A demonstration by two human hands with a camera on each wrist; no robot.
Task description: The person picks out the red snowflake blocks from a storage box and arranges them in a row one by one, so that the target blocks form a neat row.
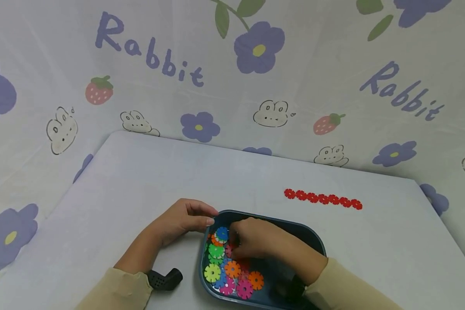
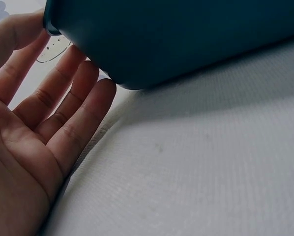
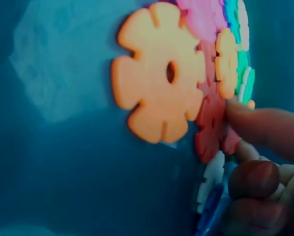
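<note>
The dark blue tray (image 1: 306, 234) sits toward the near side of the white tabletop (image 1: 170, 172), its near rim running partly out of the head view. The left hand (image 1: 187, 221) is outside its far left corner, fingers loosely extended, tips touching the rim and outer wall rather than wrapped round it. The right hand (image 1: 252, 238) reaches over the right side into the tray, fingers bent among the flower-shaped pieces (image 1: 232, 269); its fingertips touch reddish ones, though I cannot tell whether any is pinched. The pieces crowd the left end, close against the left wall, while the tray's bare floor spreads to their right beneath the forearm. Past the far rim, well apart from it, a row of seven red pieces (image 1: 323, 199) slants across the right half, with room left before the tabletop's back edge.
</note>
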